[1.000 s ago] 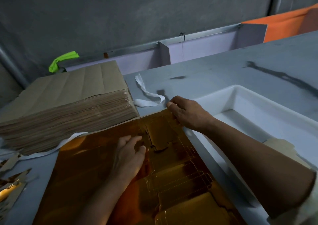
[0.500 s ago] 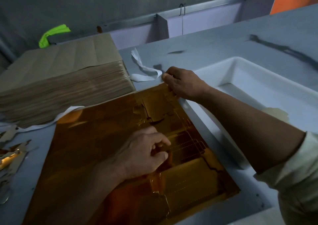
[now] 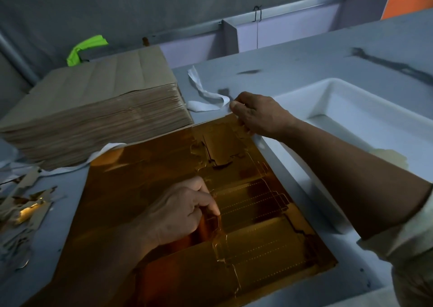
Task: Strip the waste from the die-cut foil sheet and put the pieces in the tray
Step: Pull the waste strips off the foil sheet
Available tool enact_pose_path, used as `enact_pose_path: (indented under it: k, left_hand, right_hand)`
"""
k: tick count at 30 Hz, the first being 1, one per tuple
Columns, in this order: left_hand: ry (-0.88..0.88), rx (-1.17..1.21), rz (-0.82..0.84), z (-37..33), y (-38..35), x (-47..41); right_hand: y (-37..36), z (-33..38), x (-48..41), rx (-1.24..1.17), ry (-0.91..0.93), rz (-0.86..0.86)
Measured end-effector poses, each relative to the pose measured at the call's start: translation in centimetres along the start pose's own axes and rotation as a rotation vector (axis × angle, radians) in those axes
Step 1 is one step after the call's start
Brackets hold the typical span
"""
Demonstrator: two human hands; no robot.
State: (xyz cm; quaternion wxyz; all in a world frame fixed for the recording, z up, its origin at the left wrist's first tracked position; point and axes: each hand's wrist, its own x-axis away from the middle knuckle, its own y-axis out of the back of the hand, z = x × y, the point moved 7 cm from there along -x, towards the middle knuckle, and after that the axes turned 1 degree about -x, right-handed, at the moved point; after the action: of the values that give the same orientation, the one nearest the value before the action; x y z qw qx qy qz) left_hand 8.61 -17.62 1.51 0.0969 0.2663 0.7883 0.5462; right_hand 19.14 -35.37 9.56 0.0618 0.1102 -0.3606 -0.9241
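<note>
— Head view: how do my hands sit?
— I see my left hand (image 3: 178, 210) knuckles-up, fingers curled, pinching a cut edge mid foil sheet (image 3: 145, 189). My right hand (image 3: 260, 114), arm outstretched, pinches its far corner; the tray (image 3: 328, 88) lies just right of those fingers.

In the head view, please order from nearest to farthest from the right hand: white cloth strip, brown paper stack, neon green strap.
1. White cloth strip, just left of the right hand.
2. Brown paper stack, further left.
3. Neon green strap, back left corner.
</note>
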Motion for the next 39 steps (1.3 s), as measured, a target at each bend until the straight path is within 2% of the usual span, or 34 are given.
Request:
enact_pose_path:
  k: [28, 39]
  left_hand:
    - [-0.086, -0.042, -0.016, -1.0, 0.1, -0.6]
    - [-0.146, -0.151, -0.011, -2.2, -0.4, -1.2]
  right_hand:
    - [-0.1, -0.4, -0.2, -0.024, 0.005, 0.002]
    - [0.0, -0.4, -0.3, -0.002, 0.006, -0.002]
